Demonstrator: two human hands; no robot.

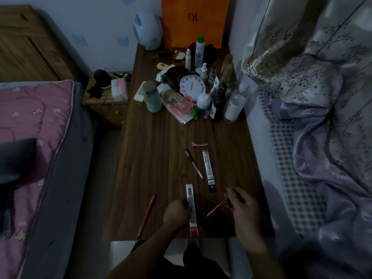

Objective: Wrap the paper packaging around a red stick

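Observation:
My left hand (177, 212) grips a long white packet with a barcode and a red end (191, 210), which lies on the dark wooden table (153, 158) near its front edge. My right hand (240, 202) pinches a thin reddish pen refill (217, 207) that slants down to the left, above the table. A red pen (146, 215) lies left of my left hand. Further out lie a black and silver pen (194, 163) and a second long packet with a black end (208, 170).
A pink hair clip (199, 144) lies mid-table. Several bottles, a white clock (192, 86), a cup and boxes crowd the far half. An orange bag (193, 19) stands at the back. A pink bed (34, 141) is left, floral bedding (322, 117) right.

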